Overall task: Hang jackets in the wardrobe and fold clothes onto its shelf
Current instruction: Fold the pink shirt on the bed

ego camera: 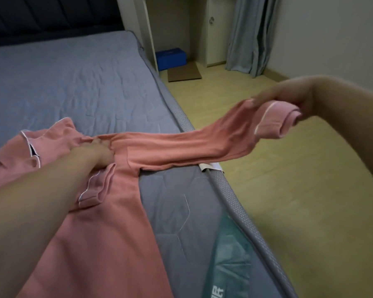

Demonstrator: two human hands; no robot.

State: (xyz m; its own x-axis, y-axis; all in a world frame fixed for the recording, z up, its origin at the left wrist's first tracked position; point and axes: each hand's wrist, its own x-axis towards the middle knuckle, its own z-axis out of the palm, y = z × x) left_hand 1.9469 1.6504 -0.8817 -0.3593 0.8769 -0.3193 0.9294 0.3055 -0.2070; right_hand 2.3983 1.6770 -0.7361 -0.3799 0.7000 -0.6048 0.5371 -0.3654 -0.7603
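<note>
A pink long-sleeved top with white piping (114, 211) lies spread on the grey-blue bed (73, 82). My left hand (97, 152) grips the fabric near the shoulder, fingers curled into it, holding it against the bed. My right hand (286, 97) holds the cuff end of the sleeve (192, 145), which stretches taut out past the bed's edge, lifted over the floor.
The bed's padded edge (228, 190) runs diagonally from the far middle to the near right. Beyond it is pale wooden floor (310, 190). A blue box (170, 58) sits in an open white unit at the back, next to a grey-blue curtain (250, 33).
</note>
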